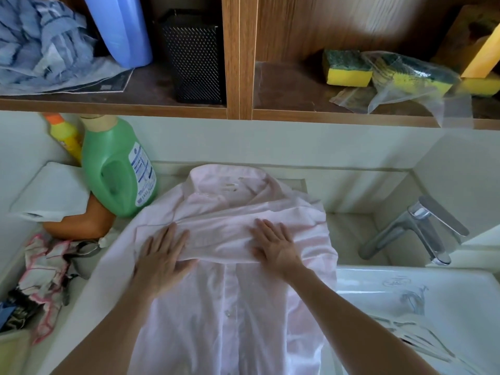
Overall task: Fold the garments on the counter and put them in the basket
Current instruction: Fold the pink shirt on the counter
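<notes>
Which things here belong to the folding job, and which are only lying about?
Belong to the job:
pale pink button-up fabric shirt

Just lying about:
green plastic detergent bottle
yellow foam sponge with green scouring top
chrome metal tap
black metal mesh bin
crumpled blue striped cloth

shirt: pale pink shirt (232, 307) flat on desk (81, 307), sleeve folded across chest
left hand (162, 255): flat on fold
right hand (273, 244): flat on fold
beside: green bottle (116, 169), tap (422, 228)
</notes>
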`<action>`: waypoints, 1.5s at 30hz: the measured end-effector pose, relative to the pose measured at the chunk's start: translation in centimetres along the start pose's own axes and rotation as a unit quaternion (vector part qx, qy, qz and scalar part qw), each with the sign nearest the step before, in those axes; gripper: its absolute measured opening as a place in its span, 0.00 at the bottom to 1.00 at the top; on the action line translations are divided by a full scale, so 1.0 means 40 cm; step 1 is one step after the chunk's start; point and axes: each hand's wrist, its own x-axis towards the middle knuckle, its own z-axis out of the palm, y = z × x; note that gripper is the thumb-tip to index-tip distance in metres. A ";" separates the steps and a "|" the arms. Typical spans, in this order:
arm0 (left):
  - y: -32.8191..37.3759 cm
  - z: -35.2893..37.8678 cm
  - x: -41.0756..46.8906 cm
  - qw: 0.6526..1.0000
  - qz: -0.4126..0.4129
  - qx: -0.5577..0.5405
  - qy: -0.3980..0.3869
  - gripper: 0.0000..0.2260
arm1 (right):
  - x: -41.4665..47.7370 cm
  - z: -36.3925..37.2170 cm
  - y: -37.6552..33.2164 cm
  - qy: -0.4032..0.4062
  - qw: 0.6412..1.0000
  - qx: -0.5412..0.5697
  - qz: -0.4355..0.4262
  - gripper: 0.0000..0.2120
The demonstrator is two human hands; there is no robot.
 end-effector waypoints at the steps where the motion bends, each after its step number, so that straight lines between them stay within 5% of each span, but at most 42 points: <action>1: -0.022 0.001 0.002 1.000 0.001 0.002 0.012 0.37 | 0.004 -0.001 0.010 0.003 0.999 -0.014 0.038 0.37; 11: -0.070 0.013 0.010 0.999 0.011 -0.019 0.038 0.32 | 0.063 -0.048 0.103 0.005 0.987 -0.058 0.148 0.44; 17: -0.074 0.017 0.005 0.994 -0.024 -0.063 0.088 0.27 | 0.039 -0.075 0.162 -0.017 0.940 -0.003 0.340 0.34; 19: -0.072 0.020 0.007 0.992 -0.050 -0.069 0.091 0.26 | 0.049 -0.074 0.128 0.079 0.953 -0.050 0.288 0.30; 21: -0.071 0.025 0.012 0.992 -0.059 -0.066 0.087 0.26 | 0.084 -0.071 0.039 0.146 0.979 -0.050 0.134 0.28; 24: -0.078 0.034 0.011 0.994 -0.046 -0.055 0.077 0.25 | 0.133 -0.029 -0.096 0.067 0.997 -0.035 -0.007 0.31; 26: -0.079 0.036 0.011 0.995 -0.043 -0.047 0.074 0.26 | 0.129 -0.009 -0.088 0.008 0.998 -0.029 0.057 0.34; 30: -0.083 0.038 0.015 0.996 -0.035 -0.046 0.075 0.26 | 0.063 -0.005 0.040 0.065 0.975 -0.052 0.205 0.32; 36: -0.080 0.032 -0.001 0.977 -0.018 -0.084 0.193 0.19 | 0.057 -0.011 0.073 0.071 0.969 -0.058 0.230 0.33; 40: -0.076 0.001 -0.038 0.984 0.023 -0.081 0.157 0.18 | 0.066 -0.016 0.091 0.061 0.967 -0.062 0.240 0.33; 45: -0.148 -0.107 -0.176 0.977 -0.087 -0.076 0.179 0.29 | 0.115 -0.069 0.019 -0.038 0.949 -0.142 0.278 0.28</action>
